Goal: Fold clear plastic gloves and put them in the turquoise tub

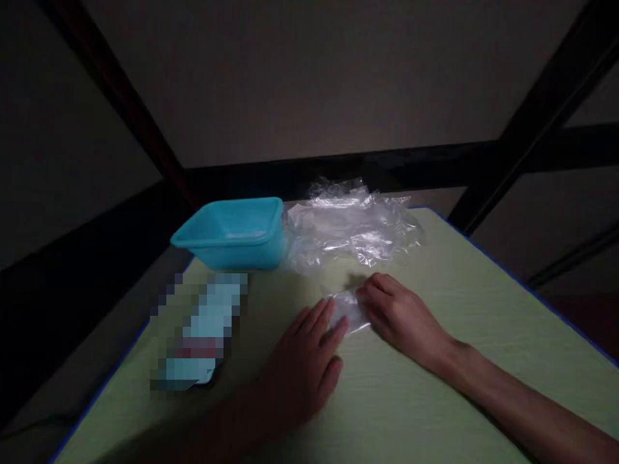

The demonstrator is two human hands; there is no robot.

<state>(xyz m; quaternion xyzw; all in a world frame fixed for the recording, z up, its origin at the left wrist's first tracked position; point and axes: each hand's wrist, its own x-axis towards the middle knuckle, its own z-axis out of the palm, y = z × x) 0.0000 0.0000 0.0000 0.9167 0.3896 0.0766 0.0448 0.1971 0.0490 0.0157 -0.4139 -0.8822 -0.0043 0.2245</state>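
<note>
A small clear plastic bag (349, 309) lies on the table between my hands. My left hand (307, 361) rests with its fingers stretched out, the fingertips on the bag's left edge. At the opposite side, my right hand (394, 312) has its fingers curled and pressed together on the bag's right end. Behind them spreads a crumpled heap of clear plastic bags (358, 222), shiny under the light.
An empty-looking turquoise plastic basin (232, 251) stands at the back left, touching the heap. A pixelated phone-like object (207, 335) lies at the left. The pale green table (411, 412) has a blue edge and meets a dark wall behind.
</note>
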